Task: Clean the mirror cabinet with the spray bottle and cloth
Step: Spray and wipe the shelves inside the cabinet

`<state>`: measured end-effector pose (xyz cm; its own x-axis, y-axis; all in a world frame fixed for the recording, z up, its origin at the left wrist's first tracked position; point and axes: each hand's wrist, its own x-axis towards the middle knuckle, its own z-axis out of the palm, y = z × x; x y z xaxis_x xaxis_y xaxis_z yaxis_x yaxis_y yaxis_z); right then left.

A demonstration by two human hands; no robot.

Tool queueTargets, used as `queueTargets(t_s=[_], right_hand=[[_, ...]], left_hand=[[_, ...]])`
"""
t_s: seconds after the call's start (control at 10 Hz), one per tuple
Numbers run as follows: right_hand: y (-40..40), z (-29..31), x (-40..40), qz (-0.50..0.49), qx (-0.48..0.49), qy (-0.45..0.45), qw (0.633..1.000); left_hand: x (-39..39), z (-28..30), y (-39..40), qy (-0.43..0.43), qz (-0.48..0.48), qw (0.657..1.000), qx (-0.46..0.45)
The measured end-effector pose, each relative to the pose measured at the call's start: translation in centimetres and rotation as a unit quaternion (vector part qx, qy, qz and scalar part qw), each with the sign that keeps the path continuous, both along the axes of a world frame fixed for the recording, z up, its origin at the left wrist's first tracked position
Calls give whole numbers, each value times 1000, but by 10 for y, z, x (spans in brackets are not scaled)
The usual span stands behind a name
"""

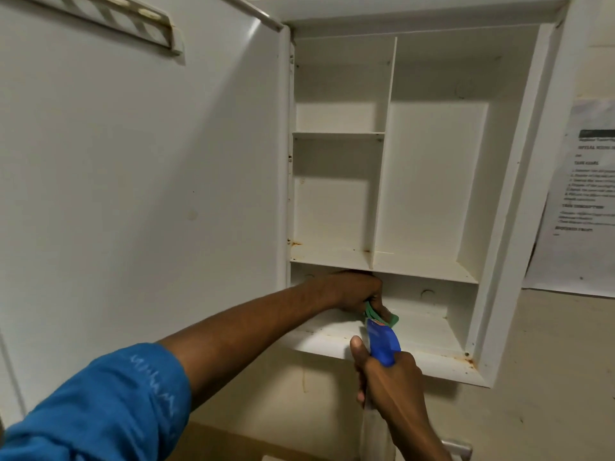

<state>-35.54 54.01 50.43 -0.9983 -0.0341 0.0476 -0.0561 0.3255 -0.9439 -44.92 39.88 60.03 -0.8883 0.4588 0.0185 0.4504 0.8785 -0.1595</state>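
The white mirror cabinet (519,181) hangs open on the wall, its shelves bare and rust-spotted at the corners. Its door (139,154) is swung out to the left, showing the white back side. My left hand (352,291) reaches into the bottom compartment and presses a green cloth (382,316) onto the bottom shelf (429,331). Just below the cabinet's front edge, my right hand (386,377) grips a spray bottle with a blue trigger head (382,341), nozzle pointing into the same compartment beside the cloth. The bottle's pale body is mostly hidden behind my hand.
A printed paper sheet (585,201) is stuck on the wall to the right of the cabinet. A striped strip with clips (109,18) runs along the top of the door's back. A metal fitting (459,449) shows at the bottom edge.
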Motion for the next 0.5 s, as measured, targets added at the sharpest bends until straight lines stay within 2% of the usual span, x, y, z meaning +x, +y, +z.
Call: queueTargets(t_s=[0.3, 0.5], right_hand=[[-3, -2, 9, 30, -32, -14, 999], [-1, -4, 8, 37, -38, -12, 999]], left_hand=[[21, -8, -34, 67, 59, 996, 8], [44, -17, -30, 130, 130, 976, -118]])
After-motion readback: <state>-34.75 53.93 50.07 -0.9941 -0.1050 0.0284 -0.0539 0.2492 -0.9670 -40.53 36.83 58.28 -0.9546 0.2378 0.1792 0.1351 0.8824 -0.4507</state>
